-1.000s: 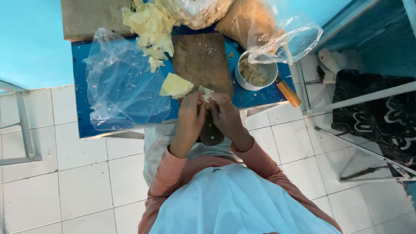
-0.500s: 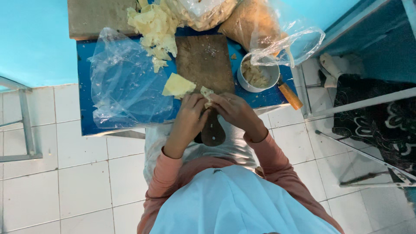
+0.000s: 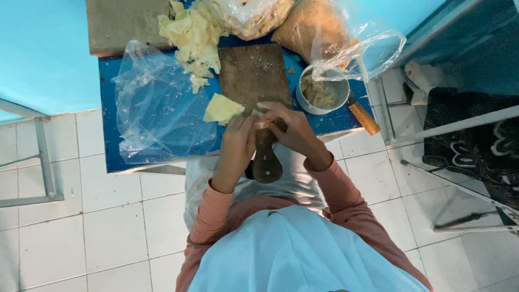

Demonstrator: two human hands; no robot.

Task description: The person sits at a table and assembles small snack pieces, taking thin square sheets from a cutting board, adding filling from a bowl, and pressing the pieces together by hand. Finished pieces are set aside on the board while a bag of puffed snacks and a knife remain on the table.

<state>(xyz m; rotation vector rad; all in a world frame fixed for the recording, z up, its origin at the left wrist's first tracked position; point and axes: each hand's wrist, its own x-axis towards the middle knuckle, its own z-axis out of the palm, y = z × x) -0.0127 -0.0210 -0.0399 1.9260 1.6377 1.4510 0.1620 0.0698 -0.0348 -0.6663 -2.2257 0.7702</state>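
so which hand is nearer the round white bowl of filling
Right. The right hand sits just below-left of the round white bowl, almost at its rim; the left hand is farther off, beyond the right hand.

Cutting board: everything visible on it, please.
The cutting board is a dark brown, worn wooden paddle, lying flat on the blue table. Pale crumbs speckle its top. Its rounded handle juts off the near table edge toward the person. Both hands, left hand and right hand, meet over its near end, pinching a small pale piece. A yellow slice lies at its left edge; a white bowl stands at its right.
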